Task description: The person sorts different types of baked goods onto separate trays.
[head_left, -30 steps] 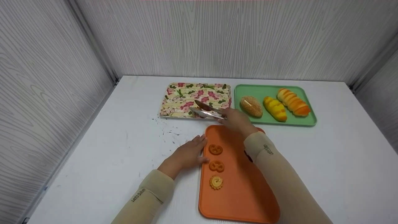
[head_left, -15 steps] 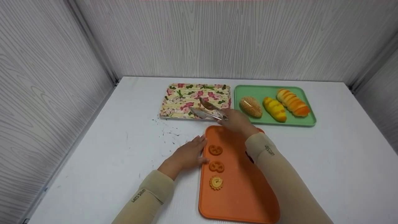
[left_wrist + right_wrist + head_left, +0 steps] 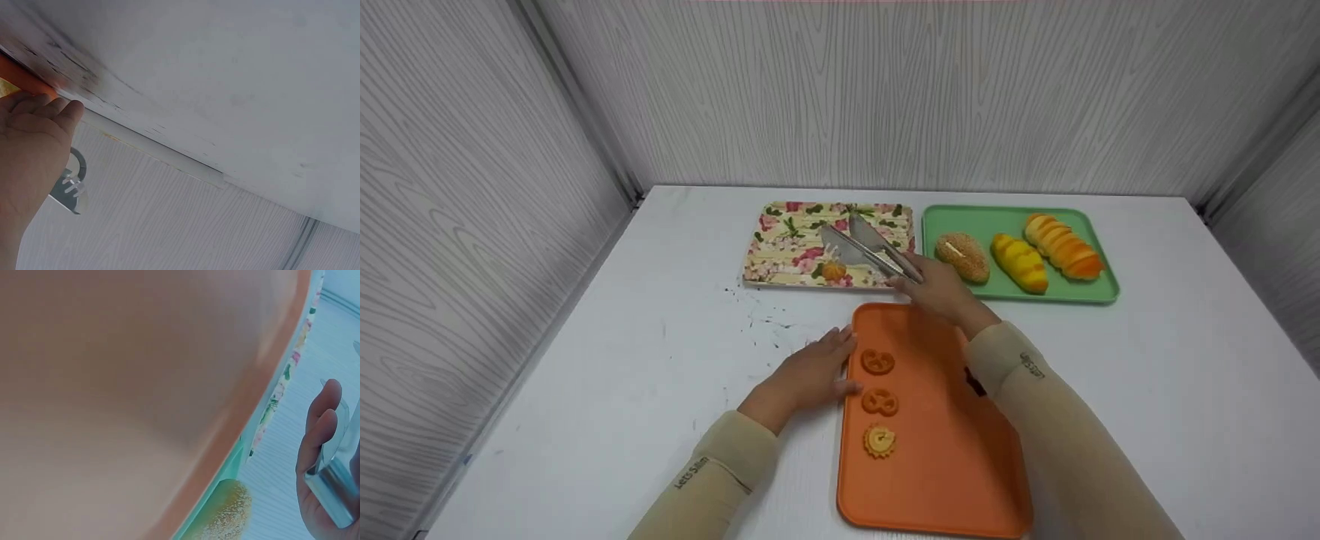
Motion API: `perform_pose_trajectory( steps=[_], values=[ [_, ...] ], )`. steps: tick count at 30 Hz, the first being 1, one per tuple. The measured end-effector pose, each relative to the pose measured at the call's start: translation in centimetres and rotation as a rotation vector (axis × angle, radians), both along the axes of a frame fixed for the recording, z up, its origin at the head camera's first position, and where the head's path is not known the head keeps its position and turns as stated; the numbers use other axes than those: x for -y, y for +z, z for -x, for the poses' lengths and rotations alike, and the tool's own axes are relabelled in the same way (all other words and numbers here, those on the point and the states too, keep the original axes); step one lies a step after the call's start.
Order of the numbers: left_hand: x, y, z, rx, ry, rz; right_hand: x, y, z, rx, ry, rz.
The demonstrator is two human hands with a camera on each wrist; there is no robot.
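Note:
Metal food tongs (image 3: 877,251) are held in my right hand (image 3: 941,289), pointing left with their arms apart over the floral tray (image 3: 780,244). Below the tong tips, a small round golden-brown pastry (image 3: 833,271) sits near that tray's front edge. The fingers curl round the tongs' metal handle end (image 3: 333,492) in the right wrist view. My left hand (image 3: 810,375) rests at the left rim of the orange tray (image 3: 937,480), fingers extended. On this tray, two pretzels (image 3: 877,361) and a scalloped round cookie (image 3: 879,441) form a column near the left side.
A green tray (image 3: 1080,292) stands back right, next to the floral one. It bears a seeded bun (image 3: 962,257), a yellow bread (image 3: 1020,262) and a striped orange loaf (image 3: 1063,246). Wood-grain panels (image 3: 885,90) enclose the white table (image 3: 622,375) at the back and sides.
The tongs have swung up and back from the front of the floral tray, with their arms apart. The small round pastry there now shows. The left hand stays put.

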State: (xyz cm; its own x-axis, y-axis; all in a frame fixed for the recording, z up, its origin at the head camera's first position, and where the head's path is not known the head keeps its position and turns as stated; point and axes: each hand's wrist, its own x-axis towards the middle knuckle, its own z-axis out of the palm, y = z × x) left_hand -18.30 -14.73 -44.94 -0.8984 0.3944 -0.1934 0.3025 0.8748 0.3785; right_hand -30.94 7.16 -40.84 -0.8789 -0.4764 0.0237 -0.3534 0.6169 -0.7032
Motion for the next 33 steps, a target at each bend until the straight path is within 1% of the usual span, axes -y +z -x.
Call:
perform_pose_trajectory(
  steps=[8, 14, 19, 21, 26, 33],
  values=[
    [0.0, 0.0, -0.1, -0.002, -0.001, -0.005, -1.4, 0.6, -1.4, -0.009, 0.037, 0.044],
    [0.1, 0.0, -0.1, -0.001, 0.000, -0.011, -2.9, 0.3, -2.6, -0.042, 0.080, 0.038],
    [0.1, -0.1, -0.1, -0.006, -0.002, -0.006, -4.2, 0.0, -3.5, -0.022, 0.121, 0.067],
    [0.1, -0.1, 0.0, -0.008, -0.005, 0.000, -4.7, -0.1, -3.8, -0.004, 0.138, 0.059],
    [0.0, -0.2, 0.1, -0.018, -0.012, 0.006, -6.1, -0.4, -4.5, 0.005, 0.164, 0.004],
    [0.0, -0.1, 0.2, -0.013, -0.019, 0.016, -7.7, -0.9, -5.2, 0.011, 0.187, -0.049]
  ],
)
